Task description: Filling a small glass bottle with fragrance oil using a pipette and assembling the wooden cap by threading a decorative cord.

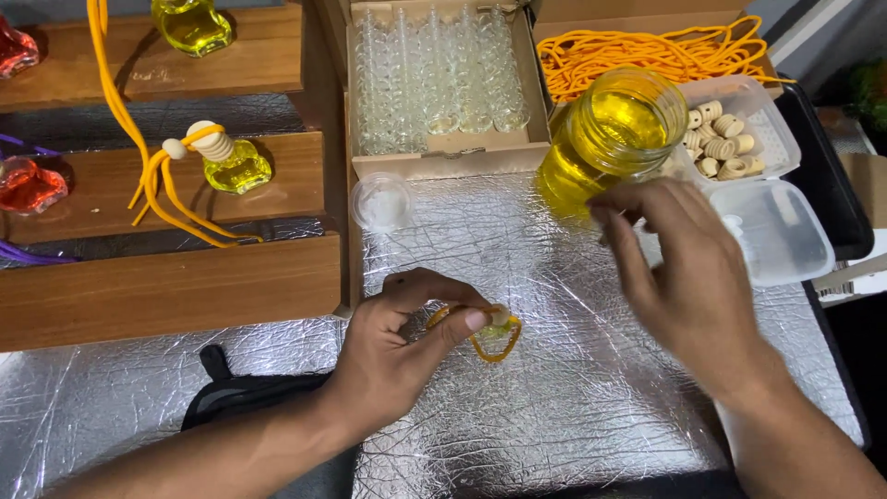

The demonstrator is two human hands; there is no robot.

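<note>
I see my left hand [399, 337] pinching a small glass bottle [496, 334] of yellow liquid between thumb and forefinger, low on the crinkled foil mat [554, 407] near its middle. The thumb sits right at the bottle's neck. My right hand [679, 277] hovers above the mat, fingers curled together as if nipping something tiny; I cannot tell what, if anything, is between them.

The open jar [614, 129] of yellow liquid stands just behind that right hand, touching the clear plastic tub [767, 129] of wooden caps [716, 139]. A careless backward sweep of my wrist could tip it across the foil and into the caps. The little bottle looks slippery and the foil is uneven, so a loose pinch may let it roll or spill. The small clear lid [382, 200] lies apart, by the box of empty bottles [439, 79].
</note>
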